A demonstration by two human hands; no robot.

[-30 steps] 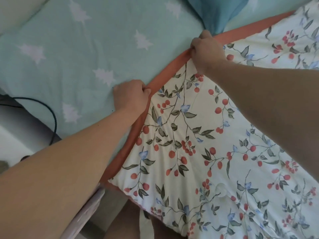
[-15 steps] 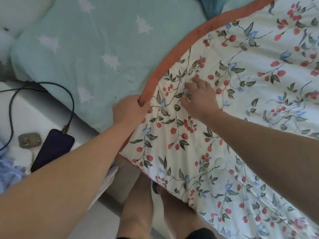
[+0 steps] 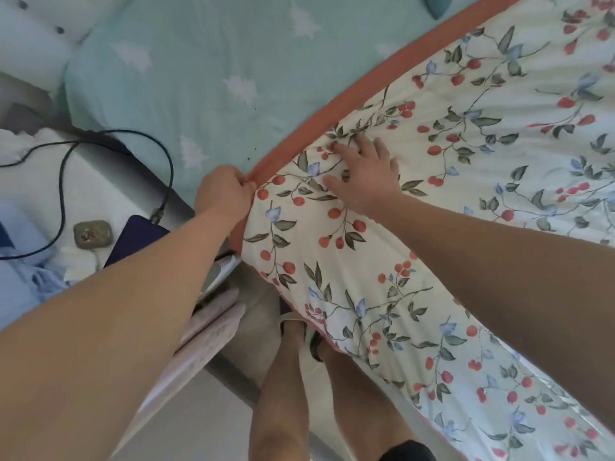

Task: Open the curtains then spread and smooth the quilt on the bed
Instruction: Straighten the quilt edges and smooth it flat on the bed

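One quilt fills the right of the frame over the bed; it looks soft, padded and light, so I judge its orange border the best hold. Of my two hands, my left hand pinches that border at centre, and my right hand presses flat, fingers spread, just beside it.

left hand pinches the orange border at the corner of the floral quilt; right hand lies flat on the quilt just beside it, fingers spread. mint sheet with white trees beyond the border. left of the bed — dark phone on a black cable. bare legs below.
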